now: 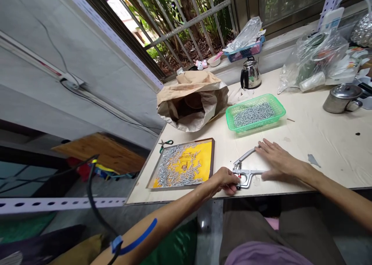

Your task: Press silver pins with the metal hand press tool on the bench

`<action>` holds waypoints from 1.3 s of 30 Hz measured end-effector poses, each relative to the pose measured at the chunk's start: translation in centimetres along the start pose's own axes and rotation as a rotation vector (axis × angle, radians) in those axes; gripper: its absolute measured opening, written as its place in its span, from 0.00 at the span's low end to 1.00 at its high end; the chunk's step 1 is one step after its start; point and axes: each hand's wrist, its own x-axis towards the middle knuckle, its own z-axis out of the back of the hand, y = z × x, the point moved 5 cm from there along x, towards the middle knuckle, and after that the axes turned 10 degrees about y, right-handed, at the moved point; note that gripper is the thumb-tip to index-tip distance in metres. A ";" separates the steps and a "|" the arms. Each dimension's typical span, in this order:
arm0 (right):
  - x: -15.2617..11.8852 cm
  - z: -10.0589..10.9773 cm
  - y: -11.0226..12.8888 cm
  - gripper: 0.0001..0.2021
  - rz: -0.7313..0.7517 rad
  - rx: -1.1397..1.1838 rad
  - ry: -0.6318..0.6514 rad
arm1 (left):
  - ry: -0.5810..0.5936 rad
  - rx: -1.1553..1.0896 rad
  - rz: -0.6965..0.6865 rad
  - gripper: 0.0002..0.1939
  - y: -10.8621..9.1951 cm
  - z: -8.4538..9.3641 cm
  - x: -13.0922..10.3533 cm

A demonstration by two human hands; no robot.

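Observation:
A grey metal hand-lever press tool (249,173) lies near the table's front edge, its lever raised at an angle. A spring and a red part show at its left end. My left hand (226,180) is at that end with thumb and fingers pinched together; what they hold is hidden. My right hand (277,160) is spread over the tool's right side, palm down, fingertips at the tip of the raised lever. Left of the tool is a shallow tray (213,156) with a yellow bottom, strewn with small silver screw-like pieces (174,168).
A green basket (255,126) of similar silver pieces stands behind the tool. Farther back are an open brown paper bag (192,98), a steel kettle (251,74) and a plastic bag (314,63). Green-handled scissors (165,144) lie by the tray; a lidded steel cup (342,98) stands right.

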 end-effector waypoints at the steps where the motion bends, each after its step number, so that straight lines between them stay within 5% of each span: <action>1: 0.5 0.1 -0.3 0.46 0.009 -0.017 0.034 | -0.001 -0.005 -0.004 0.10 0.0 0.0 0.0; 6: 2.3 1.2 0.0 0.47 0.000 -0.065 0.120 | -0.023 -0.024 -0.040 0.10 0.1 -0.1 -0.1; 12: 2.3 2.7 1.1 0.29 -0.087 -0.046 0.227 | -0.062 -0.011 -0.039 0.10 0.2 -0.1 -0.4; 15: 2.0 2.9 1.4 0.24 -0.097 -0.017 0.277 | -0.160 0.194 -0.062 0.11 0.2 -0.1 -1.0; 20: 1.4 2.9 1.9 0.18 -0.088 -0.014 0.281 | -0.574 0.869 -0.624 0.08 -3.2 -1.7 -2.0; 24: 1.1 2.8 2.0 0.22 -0.115 0.013 0.281 | -0.486 1.084 -0.913 0.28 -5.5 -3.9 -0.1; 28: 0.6 2.3 1.5 0.31 -0.138 0.044 0.307 | -0.392 1.156 -0.959 0.35 -6.6 -4.2 1.2; 31: 0.4 2.0 1.1 0.28 -0.125 0.046 0.268 | -0.404 1.168 -0.955 0.30 -6.8 -4.2 1.4; 36: 0.3 1.4 1.1 0.05 -0.103 0.030 0.181 | -0.436 1.089 -0.965 0.11 -6.9 -4.4 2.0; 39: 0.3 1.1 1.4 0.05 -0.098 0.031 0.148 | -0.434 1.091 -0.978 0.10 -7.2 -4.4 2.2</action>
